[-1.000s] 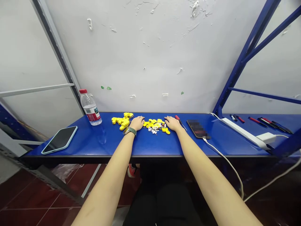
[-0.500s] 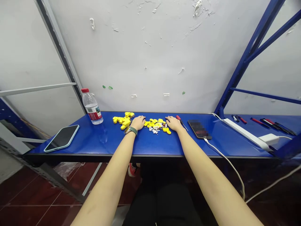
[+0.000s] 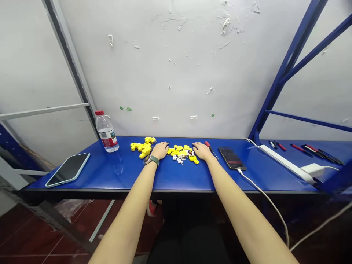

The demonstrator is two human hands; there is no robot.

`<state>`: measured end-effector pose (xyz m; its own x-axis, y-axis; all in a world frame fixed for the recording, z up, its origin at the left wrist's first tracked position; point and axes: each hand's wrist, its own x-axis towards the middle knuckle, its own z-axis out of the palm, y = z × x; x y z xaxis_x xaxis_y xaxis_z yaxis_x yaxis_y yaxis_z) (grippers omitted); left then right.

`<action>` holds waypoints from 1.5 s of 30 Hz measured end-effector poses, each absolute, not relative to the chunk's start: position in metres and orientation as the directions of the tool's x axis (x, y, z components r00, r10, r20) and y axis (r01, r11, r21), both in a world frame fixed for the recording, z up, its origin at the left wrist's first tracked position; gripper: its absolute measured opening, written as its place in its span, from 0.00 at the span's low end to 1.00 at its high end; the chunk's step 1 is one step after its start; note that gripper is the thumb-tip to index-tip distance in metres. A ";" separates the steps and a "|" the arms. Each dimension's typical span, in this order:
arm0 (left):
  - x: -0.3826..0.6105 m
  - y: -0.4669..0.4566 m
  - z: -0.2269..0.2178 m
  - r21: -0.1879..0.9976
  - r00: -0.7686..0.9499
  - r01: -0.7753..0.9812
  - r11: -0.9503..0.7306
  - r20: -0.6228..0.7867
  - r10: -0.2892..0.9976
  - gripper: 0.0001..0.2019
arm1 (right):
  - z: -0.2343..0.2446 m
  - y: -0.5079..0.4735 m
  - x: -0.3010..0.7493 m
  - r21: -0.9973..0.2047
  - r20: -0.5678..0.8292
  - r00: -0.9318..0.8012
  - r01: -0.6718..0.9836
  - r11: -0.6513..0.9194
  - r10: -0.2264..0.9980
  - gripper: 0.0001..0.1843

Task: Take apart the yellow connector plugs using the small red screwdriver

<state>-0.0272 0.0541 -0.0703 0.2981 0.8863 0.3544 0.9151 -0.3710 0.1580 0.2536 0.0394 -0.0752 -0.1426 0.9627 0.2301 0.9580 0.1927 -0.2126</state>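
Observation:
My left hand point(image 3: 160, 150) lies flat on the blue table point(image 3: 170, 176), fingers stretched out, between two heaps of small yellow plastic parts. One heap point(image 3: 141, 145) is just left of it, the other point(image 3: 182, 151), mixed with tiny white pieces, lies between my hands. A watch with a green strap point(image 3: 151, 160) is on my left wrist. My right hand point(image 3: 202, 150) also rests flat and open on the table, right of the middle heap. A red-handled screwdriver point(image 3: 210, 147) lies beside its fingers.
A water bottle point(image 3: 106, 131) stands at the back left, a phone point(image 3: 68, 169) lies near the left front corner. A second phone point(image 3: 231, 158) on a white cable lies right of my right hand. A white power strip point(image 3: 286, 163) and several pens point(image 3: 316, 151) are at the far right.
Both hands stay flat in the same places on the table. Only the view has tilted up slightly, so everything sits lower in the picture.

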 end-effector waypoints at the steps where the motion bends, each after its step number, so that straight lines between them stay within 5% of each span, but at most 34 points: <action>1: -0.027 0.054 -0.070 0.161 0.297 0.915 -0.370 0.354 0.887 0.21 | -0.075 0.039 0.254 -0.213 0.230 -0.145 0.958 0.195 0.962 0.29; 27: -0.028 0.058 -0.076 0.261 0.272 0.891 -0.373 0.352 0.896 0.18 | -0.077 0.042 0.255 -0.178 0.222 -0.162 0.963 0.204 0.962 0.28; 45: -0.026 0.054 -0.072 0.198 0.313 0.898 -0.392 0.338 0.888 0.19 | -0.077 0.052 0.262 -0.282 0.167 -0.185 0.932 0.226 0.969 0.27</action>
